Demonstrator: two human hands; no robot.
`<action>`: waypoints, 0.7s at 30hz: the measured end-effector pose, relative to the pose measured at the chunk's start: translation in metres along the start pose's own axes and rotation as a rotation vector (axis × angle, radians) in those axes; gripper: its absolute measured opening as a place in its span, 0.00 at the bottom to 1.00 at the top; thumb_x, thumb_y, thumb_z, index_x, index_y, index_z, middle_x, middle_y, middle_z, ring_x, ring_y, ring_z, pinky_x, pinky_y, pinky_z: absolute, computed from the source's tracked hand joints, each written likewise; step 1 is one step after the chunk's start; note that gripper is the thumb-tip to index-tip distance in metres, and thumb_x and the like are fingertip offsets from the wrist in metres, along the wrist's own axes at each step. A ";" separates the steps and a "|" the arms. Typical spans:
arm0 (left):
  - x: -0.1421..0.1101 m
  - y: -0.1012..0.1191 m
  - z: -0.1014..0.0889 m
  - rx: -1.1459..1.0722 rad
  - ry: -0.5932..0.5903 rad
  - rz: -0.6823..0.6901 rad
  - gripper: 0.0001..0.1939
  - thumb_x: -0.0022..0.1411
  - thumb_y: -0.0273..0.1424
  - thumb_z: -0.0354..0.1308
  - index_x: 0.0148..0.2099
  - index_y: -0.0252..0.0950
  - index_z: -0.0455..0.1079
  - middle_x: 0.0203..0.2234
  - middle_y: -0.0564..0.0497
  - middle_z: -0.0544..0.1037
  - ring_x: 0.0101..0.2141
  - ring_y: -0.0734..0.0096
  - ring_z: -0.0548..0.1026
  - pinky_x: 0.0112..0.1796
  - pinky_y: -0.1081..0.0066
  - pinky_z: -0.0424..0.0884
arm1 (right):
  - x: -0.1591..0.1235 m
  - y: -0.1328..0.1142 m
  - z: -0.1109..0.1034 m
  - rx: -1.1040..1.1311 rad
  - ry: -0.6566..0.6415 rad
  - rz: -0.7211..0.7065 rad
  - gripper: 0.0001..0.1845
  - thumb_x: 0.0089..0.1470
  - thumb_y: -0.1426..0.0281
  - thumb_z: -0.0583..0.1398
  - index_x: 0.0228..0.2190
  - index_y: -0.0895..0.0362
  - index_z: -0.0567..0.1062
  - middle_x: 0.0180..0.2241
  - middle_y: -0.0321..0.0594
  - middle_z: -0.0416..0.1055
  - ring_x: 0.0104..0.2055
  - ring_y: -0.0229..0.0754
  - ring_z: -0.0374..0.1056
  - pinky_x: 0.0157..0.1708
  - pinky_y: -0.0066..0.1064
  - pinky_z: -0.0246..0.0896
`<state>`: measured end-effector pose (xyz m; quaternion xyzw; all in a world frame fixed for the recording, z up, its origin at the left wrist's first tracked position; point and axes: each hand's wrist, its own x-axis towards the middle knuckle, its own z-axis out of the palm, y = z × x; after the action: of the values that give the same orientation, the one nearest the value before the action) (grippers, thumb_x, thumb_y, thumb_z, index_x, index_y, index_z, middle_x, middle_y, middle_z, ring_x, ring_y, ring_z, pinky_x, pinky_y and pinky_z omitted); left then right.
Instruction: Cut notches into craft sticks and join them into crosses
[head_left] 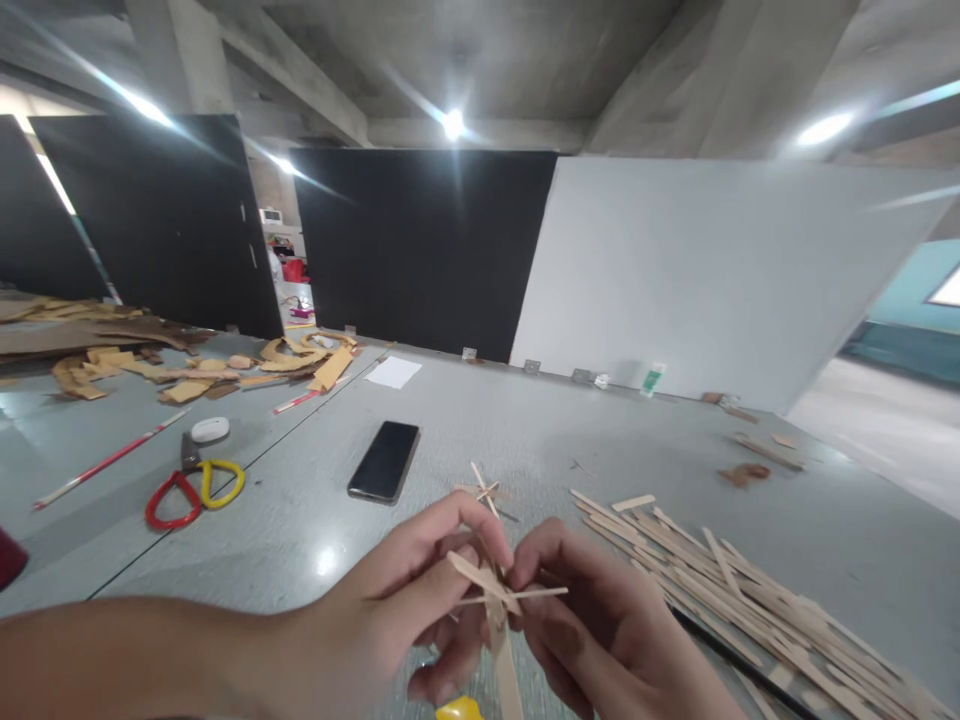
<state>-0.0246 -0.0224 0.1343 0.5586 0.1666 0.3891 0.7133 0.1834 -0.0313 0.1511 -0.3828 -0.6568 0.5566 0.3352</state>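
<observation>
Nearer me than the black, rectangular smartphone [384, 462] and to its right, I hold a crossed piece of thin, pale, flat wooden strips [505, 665] above the grey surface [262, 560]. My left hand [416, 590] curls around the crossing; my right hand [607, 625] pinches beside it, fingers drawn together. Good work here calls for a braced joint and light pressure, as such slender wood could split.

The left grip [416, 590] and right grip [607, 615] are bare, as is the forearm [172, 660] behind the left one (its wrist [326, 635] included).
</observation>
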 end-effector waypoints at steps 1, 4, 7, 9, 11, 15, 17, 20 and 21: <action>0.000 0.001 0.000 0.014 0.006 0.015 0.12 0.78 0.43 0.53 0.51 0.41 0.63 0.30 0.58 0.69 0.22 0.82 0.64 0.26 0.77 0.61 | 0.000 0.000 0.000 0.010 0.024 -0.006 0.21 0.66 0.47 0.61 0.38 0.52 0.69 0.25 0.27 0.59 0.23 0.32 0.47 0.22 0.26 0.42; -0.002 0.001 -0.002 0.107 -0.004 0.084 0.14 0.76 0.44 0.58 0.54 0.42 0.66 0.32 0.56 0.71 0.26 0.79 0.69 0.32 0.74 0.68 | -0.002 -0.001 -0.001 0.016 0.112 -0.041 0.21 0.65 0.47 0.62 0.38 0.52 0.72 0.24 0.27 0.59 0.23 0.32 0.48 0.24 0.26 0.45; -0.004 -0.001 -0.004 0.189 -0.026 0.142 0.16 0.76 0.47 0.56 0.51 0.40 0.71 0.27 0.56 0.70 0.27 0.77 0.70 0.34 0.74 0.68 | -0.003 -0.002 -0.003 -0.027 0.137 -0.084 0.20 0.67 0.48 0.61 0.38 0.53 0.74 0.27 0.31 0.64 0.24 0.33 0.53 0.25 0.26 0.52; -0.005 -0.002 -0.004 0.192 -0.032 0.148 0.17 0.75 0.48 0.56 0.50 0.40 0.72 0.27 0.55 0.71 0.27 0.77 0.70 0.33 0.75 0.68 | -0.003 -0.001 -0.005 -0.039 0.116 -0.095 0.19 0.68 0.49 0.60 0.38 0.53 0.74 0.29 0.33 0.66 0.24 0.33 0.55 0.25 0.26 0.55; -0.005 -0.003 -0.004 0.194 -0.032 0.149 0.16 0.75 0.48 0.57 0.50 0.40 0.73 0.28 0.54 0.72 0.27 0.78 0.71 0.33 0.75 0.68 | -0.002 0.001 -0.006 -0.032 0.089 -0.103 0.18 0.68 0.51 0.61 0.38 0.53 0.74 0.30 0.34 0.67 0.25 0.34 0.58 0.25 0.26 0.57; -0.005 -0.005 -0.004 0.187 -0.039 0.157 0.15 0.75 0.46 0.58 0.50 0.40 0.75 0.28 0.54 0.72 0.27 0.79 0.71 0.33 0.75 0.70 | 0.000 0.005 -0.006 -0.019 0.068 -0.122 0.17 0.68 0.52 0.61 0.39 0.52 0.73 0.31 0.34 0.68 0.27 0.35 0.60 0.26 0.25 0.59; -0.005 -0.006 -0.004 0.169 -0.033 0.156 0.14 0.75 0.45 0.59 0.50 0.40 0.76 0.30 0.54 0.71 0.26 0.80 0.72 0.32 0.76 0.71 | 0.001 0.007 -0.006 -0.016 0.071 -0.137 0.17 0.68 0.52 0.61 0.39 0.52 0.73 0.31 0.34 0.68 0.27 0.35 0.60 0.26 0.25 0.58; -0.004 -0.005 -0.004 0.157 -0.033 0.149 0.10 0.75 0.40 0.61 0.48 0.40 0.79 0.35 0.53 0.71 0.27 0.81 0.73 0.31 0.77 0.71 | 0.000 0.009 -0.007 -0.027 0.067 -0.155 0.16 0.69 0.53 0.60 0.38 0.52 0.73 0.30 0.33 0.67 0.28 0.35 0.59 0.27 0.26 0.58; -0.004 -0.004 -0.004 0.159 -0.035 0.144 0.09 0.75 0.37 0.61 0.47 0.40 0.79 0.36 0.52 0.71 0.27 0.81 0.73 0.31 0.77 0.72 | 0.000 0.009 -0.007 -0.033 0.062 -0.166 0.15 0.69 0.54 0.61 0.38 0.52 0.73 0.30 0.33 0.67 0.28 0.36 0.60 0.29 0.27 0.59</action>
<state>-0.0278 -0.0230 0.1285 0.6307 0.1439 0.4152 0.6397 0.1908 -0.0272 0.1434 -0.3496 -0.6844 0.5039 0.3942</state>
